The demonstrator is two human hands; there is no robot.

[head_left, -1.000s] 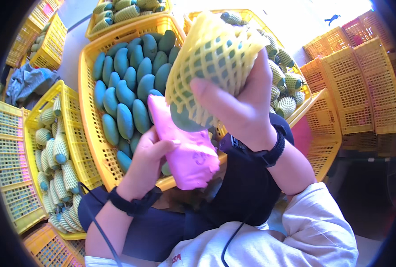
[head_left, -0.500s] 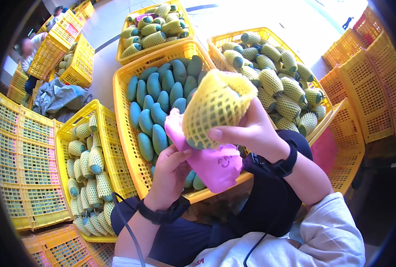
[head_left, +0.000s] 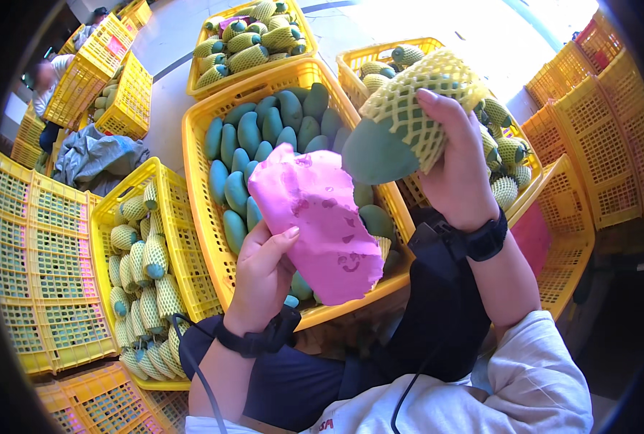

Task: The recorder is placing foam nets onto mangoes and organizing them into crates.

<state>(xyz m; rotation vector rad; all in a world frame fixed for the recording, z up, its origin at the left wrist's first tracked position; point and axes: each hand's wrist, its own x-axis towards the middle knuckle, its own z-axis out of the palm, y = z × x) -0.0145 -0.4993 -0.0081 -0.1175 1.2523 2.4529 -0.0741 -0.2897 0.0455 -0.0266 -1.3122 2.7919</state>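
Observation:
My right hand (head_left: 455, 163) is wrapped round a green mango (head_left: 380, 152) that wears a yellow foam net sleeve (head_left: 427, 98); the mango's lower end is bare. It is held up over the right side of the crate. A torn piece of pink paper (head_left: 314, 210) with dark stains is pinched between the thumb and fingers of my left hand (head_left: 264, 264). Below both hands stands a yellow crate (head_left: 210, 217) filled with bare green mangoes (head_left: 249, 134). Part of its load is hidden behind the paper.
Netted mangoes fill a crate (head_left: 155, 173) at left, one behind (head_left: 192, 90), and another at right (head_left: 347, 61). Stacked crates (head_left: 596, 137) line the far right. Grey plastic sheeting (head_left: 97, 159) lies at the far left, near a person (head_left: 58, 72) beside more crates.
My right hand has lifted the netted mango up and to the right, away from the pink paper. The paper now shows spread and more upright in my left hand.

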